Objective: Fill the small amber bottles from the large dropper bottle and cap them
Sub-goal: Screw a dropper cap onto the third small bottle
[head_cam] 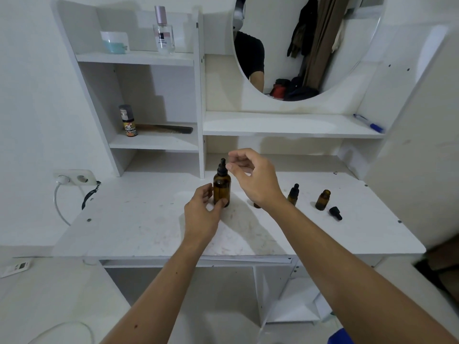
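While my left hand (202, 209) steadied the large dropper bottle (221, 188), my right hand (250, 176) hovered empty — fingers loosely curled (for its cap).

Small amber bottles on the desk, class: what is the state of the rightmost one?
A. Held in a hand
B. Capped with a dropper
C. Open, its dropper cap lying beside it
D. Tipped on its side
C: the rightmost bottle stands uncapped, its cap on the desk beside it.

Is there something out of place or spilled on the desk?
No spill shows. One dropper cap lies on its side beside the open small amber bottle; that fits an uncapped bottle awaiting filling. Nothing else stands out.
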`<move>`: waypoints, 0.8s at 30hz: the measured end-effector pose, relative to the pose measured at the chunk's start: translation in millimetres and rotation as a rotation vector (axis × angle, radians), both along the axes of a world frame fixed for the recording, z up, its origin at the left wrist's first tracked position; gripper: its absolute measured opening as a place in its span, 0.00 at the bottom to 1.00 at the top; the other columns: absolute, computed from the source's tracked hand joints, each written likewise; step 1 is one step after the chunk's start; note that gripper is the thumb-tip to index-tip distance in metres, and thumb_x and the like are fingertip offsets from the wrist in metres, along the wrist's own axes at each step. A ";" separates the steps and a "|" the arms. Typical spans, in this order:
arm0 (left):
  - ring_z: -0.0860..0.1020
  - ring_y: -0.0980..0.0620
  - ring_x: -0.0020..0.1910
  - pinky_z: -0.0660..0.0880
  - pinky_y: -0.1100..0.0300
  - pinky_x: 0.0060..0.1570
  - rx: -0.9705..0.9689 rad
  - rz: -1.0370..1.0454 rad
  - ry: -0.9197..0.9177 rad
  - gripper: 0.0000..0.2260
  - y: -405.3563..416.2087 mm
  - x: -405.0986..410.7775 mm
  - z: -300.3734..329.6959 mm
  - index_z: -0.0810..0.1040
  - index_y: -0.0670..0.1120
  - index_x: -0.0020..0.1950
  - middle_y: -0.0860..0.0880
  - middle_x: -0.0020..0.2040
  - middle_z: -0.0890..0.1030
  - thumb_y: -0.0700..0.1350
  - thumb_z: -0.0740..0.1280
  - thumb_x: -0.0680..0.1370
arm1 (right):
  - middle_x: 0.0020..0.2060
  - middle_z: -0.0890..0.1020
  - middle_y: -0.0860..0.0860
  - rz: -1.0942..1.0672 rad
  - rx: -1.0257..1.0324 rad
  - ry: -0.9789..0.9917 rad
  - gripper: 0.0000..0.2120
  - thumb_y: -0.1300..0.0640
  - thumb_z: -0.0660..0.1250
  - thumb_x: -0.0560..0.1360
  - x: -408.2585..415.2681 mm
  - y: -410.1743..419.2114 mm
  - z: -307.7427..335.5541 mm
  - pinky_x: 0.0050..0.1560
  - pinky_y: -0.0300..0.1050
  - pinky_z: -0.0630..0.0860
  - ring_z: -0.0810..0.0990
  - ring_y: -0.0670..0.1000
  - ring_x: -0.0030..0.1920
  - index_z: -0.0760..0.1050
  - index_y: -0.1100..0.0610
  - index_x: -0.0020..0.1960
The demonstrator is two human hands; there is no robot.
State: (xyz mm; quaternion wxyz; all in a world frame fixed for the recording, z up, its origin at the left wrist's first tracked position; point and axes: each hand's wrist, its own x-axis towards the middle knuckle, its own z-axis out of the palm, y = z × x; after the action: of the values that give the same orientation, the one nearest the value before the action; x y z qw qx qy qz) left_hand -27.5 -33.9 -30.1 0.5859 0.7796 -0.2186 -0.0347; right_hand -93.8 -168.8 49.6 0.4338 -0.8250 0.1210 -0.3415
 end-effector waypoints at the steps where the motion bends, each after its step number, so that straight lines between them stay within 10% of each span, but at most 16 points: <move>1: 0.78 0.50 0.67 0.72 0.58 0.69 -0.008 0.005 0.007 0.26 0.7 -1.7 0.4 0.73 0.47 0.74 0.50 0.68 0.80 0.45 0.76 0.78 | 0.54 0.87 0.48 -0.006 -0.003 -0.003 0.10 0.59 0.74 0.81 -3.9 -0.9 1.5 0.59 0.32 0.80 0.85 0.43 0.54 0.82 0.55 0.62; 11: 0.82 0.56 0.53 0.79 0.61 0.57 -0.127 0.106 0.031 0.21 19.4 -40.6 4.3 0.76 0.49 0.64 0.53 0.54 0.83 0.50 0.78 0.74 | 0.49 0.86 0.42 -0.216 -0.002 -0.103 0.09 0.58 0.75 0.80 -93.5 -47.4 6.9 0.55 0.31 0.78 0.84 0.40 0.49 0.83 0.53 0.59; 20: 0.83 0.59 0.53 0.81 0.59 0.59 -0.083 -0.267 -0.003 0.18 -34.2 -103.6 -2.5 0.79 0.50 0.63 0.56 0.53 0.84 0.47 0.78 0.76 | 0.48 0.87 0.47 -0.503 0.051 0.011 0.09 0.58 0.76 0.78 -186.1 -108.6 -44.0 0.48 0.29 0.76 0.82 0.39 0.45 0.84 0.54 0.58; 24: 0.81 0.60 0.60 0.77 0.65 0.64 -0.023 -0.418 -0.022 0.22 -69.1 -123.3 0.4 0.77 0.50 0.70 0.55 0.62 0.83 0.47 0.76 0.77 | 0.51 0.84 0.49 -0.557 0.118 0.114 0.13 0.55 0.79 0.75 -198.5 -121.5 -67.6 0.55 0.43 0.80 0.82 0.47 0.49 0.83 0.53 0.59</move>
State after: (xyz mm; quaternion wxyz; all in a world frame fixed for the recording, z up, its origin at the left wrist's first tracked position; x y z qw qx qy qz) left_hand -150.8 -103.0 -29.7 0.5722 0.7109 -0.3823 -0.1447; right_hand -292.3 -290.3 -18.0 0.3631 -0.7511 0.3869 -0.3928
